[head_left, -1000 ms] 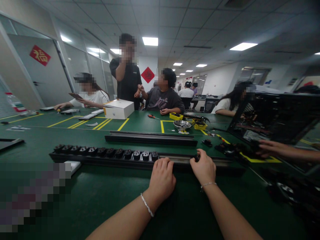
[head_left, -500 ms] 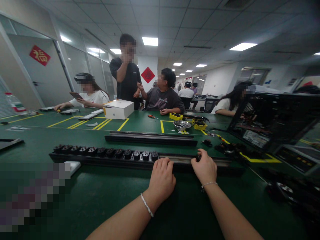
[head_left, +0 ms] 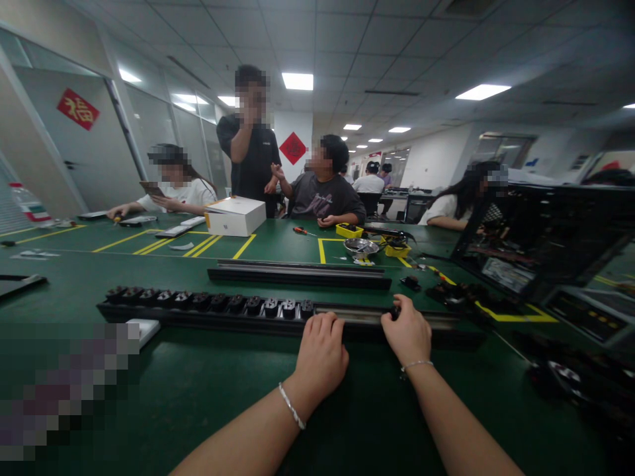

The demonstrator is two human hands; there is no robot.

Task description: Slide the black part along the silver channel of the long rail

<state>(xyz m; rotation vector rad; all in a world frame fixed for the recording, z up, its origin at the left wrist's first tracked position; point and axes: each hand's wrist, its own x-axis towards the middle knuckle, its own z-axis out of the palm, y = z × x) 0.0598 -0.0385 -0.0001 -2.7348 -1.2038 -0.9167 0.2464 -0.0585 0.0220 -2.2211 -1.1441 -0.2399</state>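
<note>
A long black rail lies across the green table in front of me, a row of black socket modules with metal contacts filling its left and middle part. My left hand has its fingers bent together over the rail's near edge, just right of the last module in the row. Farther right, my right hand pinches a small black module at the rail's channel; fingers cover most of it. Between both hands the bare metallic channel shows.
Behind lies a second black rail. To the right are an opened black case and dark loose parts. A metal bowl, yellow bins, a screwdriver and a white box stand farther back, near several people.
My right hand has shifted very slightly to the right along the rail. The left hand stays where it was.
</note>
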